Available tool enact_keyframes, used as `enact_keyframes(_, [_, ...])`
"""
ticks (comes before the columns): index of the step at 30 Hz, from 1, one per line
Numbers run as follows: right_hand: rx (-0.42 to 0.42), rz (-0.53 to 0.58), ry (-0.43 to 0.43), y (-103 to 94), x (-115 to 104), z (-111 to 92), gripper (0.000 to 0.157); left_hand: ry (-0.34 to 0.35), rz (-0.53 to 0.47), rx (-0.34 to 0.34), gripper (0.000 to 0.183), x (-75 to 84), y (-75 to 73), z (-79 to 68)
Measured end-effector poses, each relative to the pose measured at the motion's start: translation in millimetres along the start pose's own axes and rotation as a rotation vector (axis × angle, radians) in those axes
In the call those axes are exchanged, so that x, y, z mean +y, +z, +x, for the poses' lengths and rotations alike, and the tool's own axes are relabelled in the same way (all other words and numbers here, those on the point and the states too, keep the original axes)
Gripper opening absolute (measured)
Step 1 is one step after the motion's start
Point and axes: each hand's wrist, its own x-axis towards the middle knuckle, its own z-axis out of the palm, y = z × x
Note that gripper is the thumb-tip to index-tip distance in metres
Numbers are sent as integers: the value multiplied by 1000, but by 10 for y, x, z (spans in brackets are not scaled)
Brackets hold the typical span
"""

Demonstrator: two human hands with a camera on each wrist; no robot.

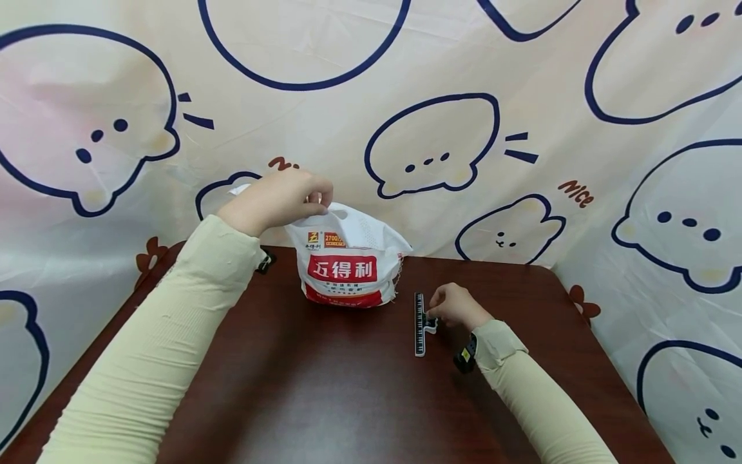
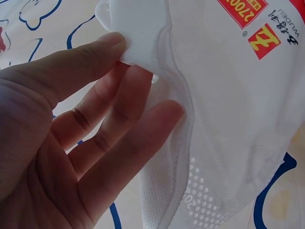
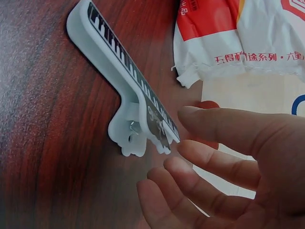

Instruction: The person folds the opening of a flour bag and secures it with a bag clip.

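A white flour bag [image 1: 371, 232] with red printed panels stands on the brown table [image 1: 336, 367]. My left hand [image 1: 278, 198] pinches the bag's upper edge, and the left wrist view shows the thumb and fingers on the white woven fabric [image 2: 143, 43]. To the right of the bag lies a white bag clip [image 3: 112, 62] with a black-and-white piano-key pattern along its long bar. My right hand [image 1: 460, 305] is beside the clip's handle end. In the right wrist view its thumb and fingers [image 3: 209, 162] are spread near the handles, without gripping them.
A cream cloth [image 1: 324, 129] with blue cartoon outlines hangs behind and beside the table. Dark wrist devices show at the left cuff [image 1: 265, 261] and the right cuff [image 1: 466, 354].
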Motion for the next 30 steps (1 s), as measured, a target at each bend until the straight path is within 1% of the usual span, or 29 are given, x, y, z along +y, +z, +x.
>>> enact_keyframes(11, [-36,8,14,1,-12,-46,13,8,-8,6,4,-19,17,3])
enact_keyframes(21, [-56,9,40,2,33,-4,16,16,-13,12,5,-23,16,0])
enact_keyframes(26, [-72,27,58,1,48,22,18,19,-11,15,5,-34,19,-2])
enact_keyframes(30, [-75,33,62,8,50,39,15,23,-10,14,4,-41,21,2])
